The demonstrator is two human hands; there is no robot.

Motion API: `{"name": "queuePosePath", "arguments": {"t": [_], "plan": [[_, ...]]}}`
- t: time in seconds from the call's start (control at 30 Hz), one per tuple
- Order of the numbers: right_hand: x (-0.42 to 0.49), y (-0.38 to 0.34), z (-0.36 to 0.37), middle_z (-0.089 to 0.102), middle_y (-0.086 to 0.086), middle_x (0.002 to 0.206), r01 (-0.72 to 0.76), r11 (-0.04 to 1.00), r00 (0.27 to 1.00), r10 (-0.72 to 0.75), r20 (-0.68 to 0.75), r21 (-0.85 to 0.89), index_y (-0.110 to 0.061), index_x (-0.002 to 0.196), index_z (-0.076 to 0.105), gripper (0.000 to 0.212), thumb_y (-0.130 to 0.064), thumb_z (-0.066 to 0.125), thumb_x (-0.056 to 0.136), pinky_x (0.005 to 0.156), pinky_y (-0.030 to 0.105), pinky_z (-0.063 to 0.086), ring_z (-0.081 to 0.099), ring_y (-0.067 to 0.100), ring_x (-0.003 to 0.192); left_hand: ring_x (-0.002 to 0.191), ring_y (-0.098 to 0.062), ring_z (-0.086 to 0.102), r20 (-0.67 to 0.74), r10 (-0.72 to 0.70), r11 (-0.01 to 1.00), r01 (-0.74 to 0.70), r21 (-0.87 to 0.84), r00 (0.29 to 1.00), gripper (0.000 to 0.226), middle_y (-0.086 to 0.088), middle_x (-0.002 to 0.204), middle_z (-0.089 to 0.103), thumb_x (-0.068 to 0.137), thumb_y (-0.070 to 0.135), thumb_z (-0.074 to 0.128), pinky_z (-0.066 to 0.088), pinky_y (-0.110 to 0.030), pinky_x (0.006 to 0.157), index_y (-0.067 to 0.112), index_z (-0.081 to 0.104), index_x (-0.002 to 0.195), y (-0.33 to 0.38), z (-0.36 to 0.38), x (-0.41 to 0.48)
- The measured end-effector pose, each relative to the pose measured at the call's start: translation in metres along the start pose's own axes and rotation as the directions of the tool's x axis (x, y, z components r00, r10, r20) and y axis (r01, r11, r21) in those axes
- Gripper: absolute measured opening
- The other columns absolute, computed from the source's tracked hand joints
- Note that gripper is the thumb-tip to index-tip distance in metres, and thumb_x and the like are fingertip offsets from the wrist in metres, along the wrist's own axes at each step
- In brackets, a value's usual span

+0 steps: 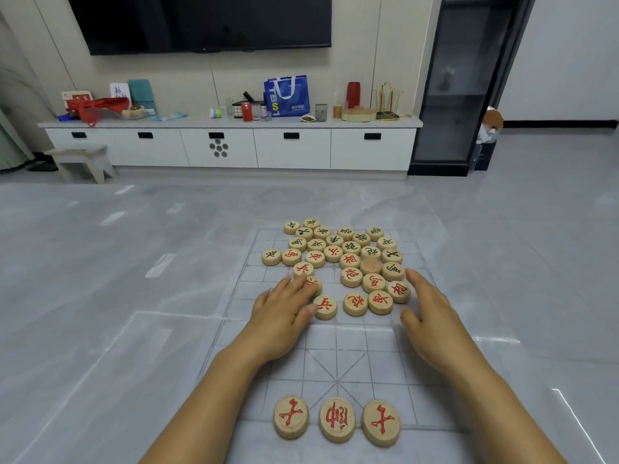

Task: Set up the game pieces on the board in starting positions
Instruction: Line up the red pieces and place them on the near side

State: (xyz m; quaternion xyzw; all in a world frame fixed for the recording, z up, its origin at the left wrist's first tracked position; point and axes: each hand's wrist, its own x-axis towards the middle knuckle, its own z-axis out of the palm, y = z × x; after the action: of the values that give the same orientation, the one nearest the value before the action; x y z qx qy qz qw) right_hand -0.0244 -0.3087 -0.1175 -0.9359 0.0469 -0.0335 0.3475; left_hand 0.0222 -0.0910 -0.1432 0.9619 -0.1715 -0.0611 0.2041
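Desk [134, 262] looking glossy, thin board [348, 343] possibly sliding under sweeping. Piece pile [338, 252] crowding board's far half. Left hand [284, 309] flat, pressing pile's near-left pieces. Right hand [428, 309] spread, empty, just beside pile, risking scattering. Three red pieces [336, 419] sitting at near edge.

Ahead of me, a wall-mounted television [201, 21] hangs above a cluttered white drawer unit [234, 145]; the glossy grey floor [552, 169] catches pale reflections.

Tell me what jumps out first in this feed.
A jumbled pile of wooden pieces, red and black lettered, crowds the far half of the board. Three red pieces sit in a row at its near edge. The left hand rests on the pile's left side; the right hand is open at its right.
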Motion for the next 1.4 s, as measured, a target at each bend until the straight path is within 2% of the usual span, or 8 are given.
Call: {"name": "queuePosePath", "arguments": {"t": [0.27, 0.43, 0.67, 0.87, 1.1, 1.17, 1.27, 1.4], "plan": [[0.002, -0.001, 0.005, 0.013, -0.005, 0.156, 0.038, 0.983, 0.997, -0.026, 0.071, -0.181, -0.021, 0.146, 0.019, 0.053, -0.014, 0.036, 0.096, 0.116, 0.031, 0.012, 0.008, 0.014, 0.145, 0.145, -0.013, -0.002, 0.035, -0.028, 0.996, 0.024, 0.088, 0.999, 0.048, 0.014, 0.157, 0.000, 0.099, 0.040, 0.026, 0.002, -0.039, 0.118, 0.040, 0.011, 0.145, -0.004, 0.000, -0.005], [-0.001, -0.005, 0.003, 0.037, -0.001, 0.145, 0.051, 0.969, 0.995, -0.029, 0.092, -0.242, -0.021, 0.139, 0.029, 0.045, -0.013, 0.035, 0.096, 0.107, 0.029, 0.025, 0.030, 0.016, 0.134, 0.144, -0.012, 0.008, -0.004, -0.041, 0.993, 0.041, 0.112, 0.999, 0.045, 0.014, 0.156, 0.011, 0.099, 0.038, 0.028, 0.008, -0.040, 0.118, 0.041, 0.020, 0.143, -0.007, -0.007, -0.016], [-0.004, -0.005, -0.001, 0.042, 0.001, 0.142, 0.041, 0.957, 0.996, -0.017, 0.085, -0.288, -0.019, 0.137, 0.034, 0.042, -0.013, 0.036, 0.095, 0.107, 0.030, 0.028, 0.037, 0.019, 0.130, 0.140, -0.010, 0.017, -0.046, -0.039, 0.994, 0.044, 0.095, 0.998, 0.040, 0.014, 0.153, 0.020, 0.098, 0.034, 0.033, 0.014, -0.034, 0.115, 0.040, 0.031, 0.138, -0.021, -0.018, -0.036], [-0.012, -0.001, -0.012, 0.043, -0.004, 0.144, 0.031, 0.963, 0.996, -0.008, 0.087, -0.267, -0.022, 0.138, 0.039, 0.042, -0.015, 0.033, 0.097, 0.108, 0.027, 0.027, 0.039, 0.017, 0.132, 0.132, -0.004, 0.032, -0.077, 0.033, 0.999, -0.034, -0.008, 0.996, 0.032, 0.018, 0.140, 0.039, 0.096, 0.031, 0.041, 0.024, -0.028, 0.112, 0.038, 0.049, 0.126, -0.032, -0.024, -0.057], [-0.033, -0.005, -0.016, 0.058, -0.006, 0.129, 0.041, 0.949, 0.994, -0.006, 0.111, -0.314, -0.029, 0.125, 0.052, 0.034, -0.023, 0.034, 0.097, 0.096, 0.028, 0.040, 0.051, 0.018, 0.118, 0.114, -0.005, 0.048, -0.111, 0.075, 0.994, -0.083, -0.072, 0.991, 0.026, 0.018, 0.124, 0.049, 0.095, 0.026, 0.045, 0.039, -0.026, 0.100, 0.031, 0.055, 0.117, -0.036, -0.024, -0.070], [-0.033, -0.005, -0.016, 0.052, -0.006, 0.135, 0.023, 0.978, 0.995, -0.003, 0.096, -0.207, -0.028, 0.129, 0.049, 0.035, -0.021, 0.036, 0.097, 0.097, 0.028, 0.039, 0.049, 0.017, 0.121, 0.111, -0.006, 0.049, -0.151, 0.060, 0.994, -0.073, -0.080, 0.987, 0.025, 0.018, 0.122, 0.049, 0.094, 0.026, 0.045, 0.041, -0.026, 0.097, 0.030, 0.053, 0.118, -0.036, -0.023, -0.068], [-0.012, -0.011, -0.016, 0.052, 0.002, 0.132, 0.018, 0.996, 0.999, -0.021, -0.035, -0.088, -0.021, 0.126, 0.053, 0.033, -0.016, 0.040, 0.096, 0.086, 0.028, 0.040, 0.052, 0.019, 0.112, 0.115, -0.009, 0.048, -0.191, 0.040, 0.997, -0.052, -0.058, 0.981, 0.028, 0.014, 0.126, 0.049, 0.095, 0.027, 0.045, 0.040, -0.028, 0.098, 0.028, 0.051, 0.122, -0.034, -0.021, -0.061], [0.050, -0.031, 0.003, 0.054, 0.010, 0.121, 0.061, 0.975, 0.988, -0.090, -0.125, -0.213, -0.012, 0.115, 0.061, 0.028, -0.024, 0.050, 0.092, 0.084, 0.035, 0.045, 0.053, 0.024, 0.105, 0.122, -0.013, 0.044, -0.193, 0.021, 1.000, -0.018, 0.017, 0.981, 0.035, 0.009, 0.134, 0.049, 0.095, 0.028, 0.043, 0.035, -0.026, 0.101, 0.026, 0.047, 0.131, -0.031, -0.021, -0.052]]}}
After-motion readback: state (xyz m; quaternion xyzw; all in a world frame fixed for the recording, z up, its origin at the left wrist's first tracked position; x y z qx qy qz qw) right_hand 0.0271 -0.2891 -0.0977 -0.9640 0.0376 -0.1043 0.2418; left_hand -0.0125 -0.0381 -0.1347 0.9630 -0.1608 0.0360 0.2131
